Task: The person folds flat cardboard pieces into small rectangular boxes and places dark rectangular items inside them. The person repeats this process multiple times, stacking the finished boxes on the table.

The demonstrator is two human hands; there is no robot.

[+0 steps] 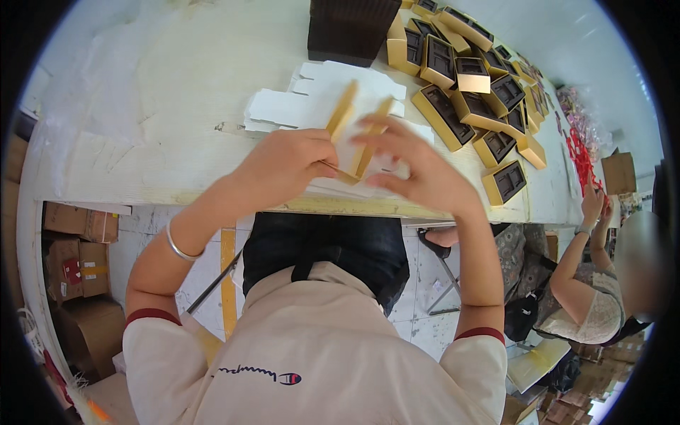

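Note:
Near the table's front edge, my left hand pinches a part-folded gold card box between thumb and fingers. Two gold side walls of the box stand up, and its inside looks white. On the other side of it is my right hand, fingers spread and blurred by motion, close to the right-hand wall. Whether those fingertips touch the card is unclear. Beneath and behind lie flat white card blanks, overlapping one another.
A dark brown block-like stack stands behind the blanks. Several gold boxes with dark inserts are heaped at the right. Clear plastic film lies at the left. Another person's hands handle red strips at the far right.

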